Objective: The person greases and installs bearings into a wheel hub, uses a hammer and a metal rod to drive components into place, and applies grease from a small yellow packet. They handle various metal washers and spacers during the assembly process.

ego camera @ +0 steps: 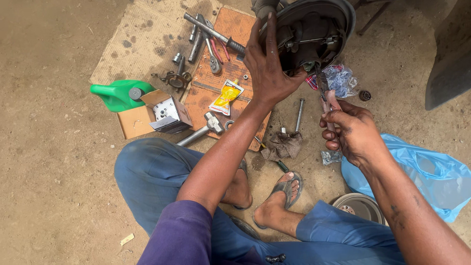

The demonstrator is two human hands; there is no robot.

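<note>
My left hand point(267, 64) rests flat against the front of a dark round brake assembly point(314, 29) with springs and shoes showing inside. My right hand point(351, 130) is closed around the pink handles of pliers point(322, 86), whose dark jaws point up into the lower edge of the assembly. I am squatting on dirt ground in blue trousers and sandals.
On a cardboard sheet and orange board point(208, 88) lie a ratchet, sockets, a long bar, a yellow tube point(225, 95) and a hammer point(201, 130). A green oil can point(115, 93) and small open box point(157, 114) sit left. A bolt, rag, blue bag point(431, 172) and brake drum point(358, 206) lie right.
</note>
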